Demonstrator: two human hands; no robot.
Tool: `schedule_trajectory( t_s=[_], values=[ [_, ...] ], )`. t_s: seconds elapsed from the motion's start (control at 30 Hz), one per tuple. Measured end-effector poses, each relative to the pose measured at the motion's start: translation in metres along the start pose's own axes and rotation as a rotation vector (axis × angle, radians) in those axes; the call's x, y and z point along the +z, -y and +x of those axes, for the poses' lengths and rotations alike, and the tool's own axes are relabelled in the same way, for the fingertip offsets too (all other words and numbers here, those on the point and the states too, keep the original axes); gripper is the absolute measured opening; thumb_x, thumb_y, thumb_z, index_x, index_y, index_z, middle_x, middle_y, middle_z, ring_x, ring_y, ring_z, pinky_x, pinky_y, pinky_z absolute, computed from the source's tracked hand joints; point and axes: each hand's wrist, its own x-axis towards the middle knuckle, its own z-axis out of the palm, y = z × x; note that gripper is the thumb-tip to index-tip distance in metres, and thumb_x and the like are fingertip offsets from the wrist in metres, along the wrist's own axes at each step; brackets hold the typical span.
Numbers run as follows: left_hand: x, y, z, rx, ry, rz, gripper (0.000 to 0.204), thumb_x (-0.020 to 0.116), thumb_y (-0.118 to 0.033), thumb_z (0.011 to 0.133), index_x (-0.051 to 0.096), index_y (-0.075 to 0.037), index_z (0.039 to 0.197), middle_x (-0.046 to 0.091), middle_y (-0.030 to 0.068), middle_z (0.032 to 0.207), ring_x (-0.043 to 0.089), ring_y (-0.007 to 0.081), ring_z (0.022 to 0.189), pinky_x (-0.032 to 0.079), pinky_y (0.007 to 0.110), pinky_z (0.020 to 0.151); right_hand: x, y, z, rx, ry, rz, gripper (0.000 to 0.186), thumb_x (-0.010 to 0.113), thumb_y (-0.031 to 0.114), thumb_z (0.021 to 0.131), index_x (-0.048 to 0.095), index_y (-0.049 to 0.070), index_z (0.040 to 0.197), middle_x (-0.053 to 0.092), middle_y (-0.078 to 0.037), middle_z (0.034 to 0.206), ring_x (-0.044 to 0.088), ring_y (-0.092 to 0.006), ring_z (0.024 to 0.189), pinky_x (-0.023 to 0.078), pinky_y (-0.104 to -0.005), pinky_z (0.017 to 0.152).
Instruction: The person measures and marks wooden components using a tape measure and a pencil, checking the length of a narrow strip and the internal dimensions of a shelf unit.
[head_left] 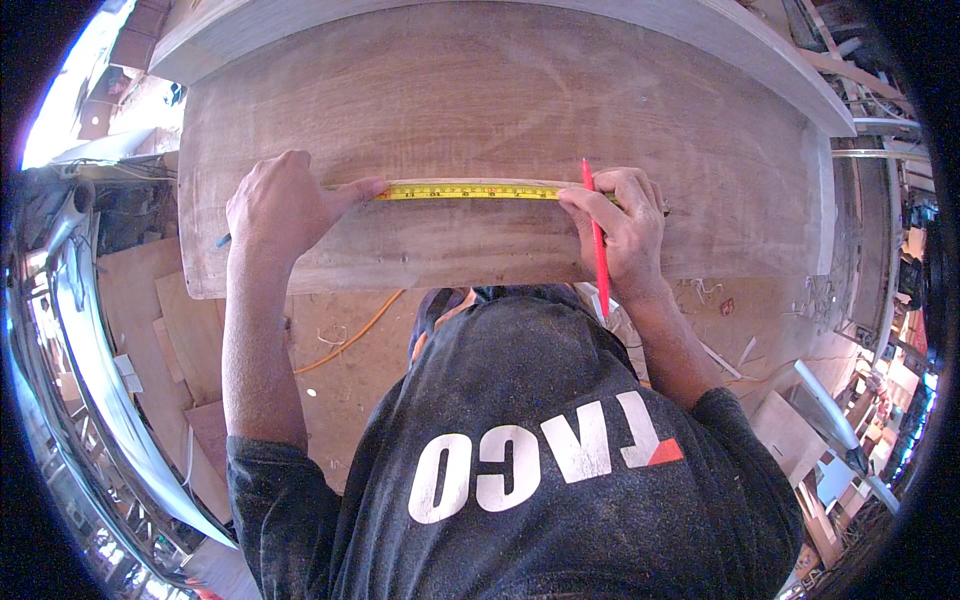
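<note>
A yellow tape measure (472, 190) lies stretched sideways across a brown plywood panel (500, 100). My left hand (275, 205) is on the left part of the tape, its thumb over the blade and its fingers curled. A blue tip (223, 240) of something mostly hidden sticks out beside that hand. My right hand (625, 220) grips the tape's right part, thumb on the blade, and also holds a red pen or pencil (600, 270) upright across the tape.
A raised board (830, 110) runs along the panel's far and right edge. Below are a floor (330, 400) with an orange cable (345, 345), plywood sheets (135, 295) at left, a pale curved strip (90, 340), and offcuts with a metal tube (830, 405) at right.
</note>
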Motion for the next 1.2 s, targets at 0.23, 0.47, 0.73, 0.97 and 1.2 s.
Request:
schedule_trajectory(
  t_s=[0.23,0.47,0.73,0.97,1.2],
  values=[
    [0.002,0.004,0.000,0.005,-0.021,-0.018,0.095,0.073,-0.089,0.075,0.076,0.004,0.097,0.076,0.0266,0.100,0.076,0.0411,0.098,0.058,0.052,0.089,-0.001,0.000,0.001,0.013,-0.003,0.002,0.016,0.086,0.017,0.080,0.080,0.018,0.095,0.063,-0.001,0.093,0.066,-0.0253,0.093,0.048,-0.0413,0.084],
    [0.006,0.009,0.003,0.009,-0.035,0.002,0.099,0.075,-0.089,0.073,0.076,0.006,0.101,0.078,0.0243,0.100,0.077,0.0380,0.100,0.060,0.050,0.088,0.003,-0.001,-0.001,-0.001,-0.015,-0.020,0.015,0.086,0.017,0.080,0.079,0.018,0.094,0.062,-0.001,0.093,0.066,-0.0250,0.093,0.048,-0.0417,0.084],
    [0.006,0.011,0.002,0.016,-0.063,-0.011,0.097,0.075,-0.090,0.072,0.078,0.005,0.090,0.078,0.0239,0.091,0.079,0.0374,0.090,0.062,0.049,0.082,0.004,0.002,0.001,0.002,-0.022,-0.022,0.014,0.084,0.017,0.082,0.079,0.018,0.094,0.063,-0.001,0.093,0.066,-0.0252,0.093,0.048,-0.0410,0.083],
    [-0.004,0.006,0.001,-0.019,0.057,-0.025,0.095,0.071,-0.090,0.076,0.075,0.004,0.093,0.075,0.0264,0.096,0.075,0.0422,0.096,0.057,0.052,0.088,0.003,0.001,0.003,0.007,-0.015,-0.009,0.014,0.084,0.016,0.082,0.079,0.018,0.095,0.063,-0.001,0.092,0.064,-0.0255,0.090,0.048,-0.0414,0.081],
    [-0.003,0.007,0.000,-0.024,0.042,-0.026,0.095,0.072,-0.089,0.076,0.076,0.004,0.095,0.076,0.0264,0.099,0.075,0.0423,0.097,0.057,0.052,0.088,0.002,0.004,0.004,0.015,-0.011,-0.004,0.015,0.084,0.014,0.083,0.079,0.016,0.096,0.062,-0.002,0.090,0.064,-0.0255,0.088,0.048,-0.0416,0.080]
  ],
)
